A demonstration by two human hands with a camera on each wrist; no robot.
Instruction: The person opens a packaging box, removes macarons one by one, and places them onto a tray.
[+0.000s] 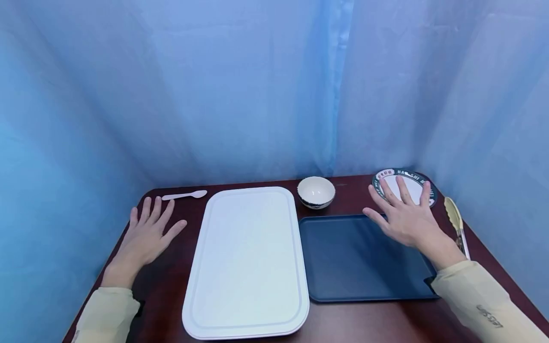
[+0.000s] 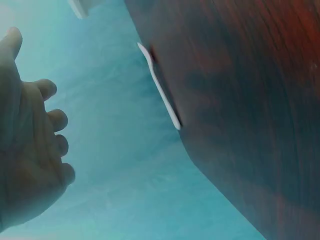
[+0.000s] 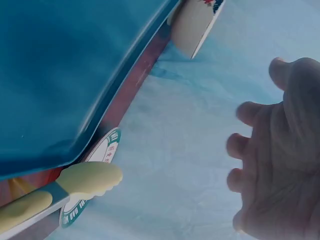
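My left hand [image 1: 146, 236], fingers spread and holding nothing, is raised over the left side of the table. Just beyond its fingertips lies a white spoon [image 1: 185, 195], seen edge-on in the left wrist view [image 2: 162, 92]. The right hand [image 1: 407, 221] is spread too, palm down and holding nothing, above a dark blue tray [image 1: 351, 257]. Its fingers overlap a round plate [image 1: 413, 188] with a green lettered rim in the head view. Right of that hand are tongs [image 1: 454, 214] with pale yellow tips, also in the right wrist view [image 3: 90, 180].
A large white rounded board or lid [image 1: 249, 262] lies mid-table, its right edge beside the tray. Behind the tray stands a white bowl [image 1: 316, 191] with a dark patterned outside. Blue curtains [image 1: 240, 95] hang around the dark red wooden table [image 1: 171, 290].
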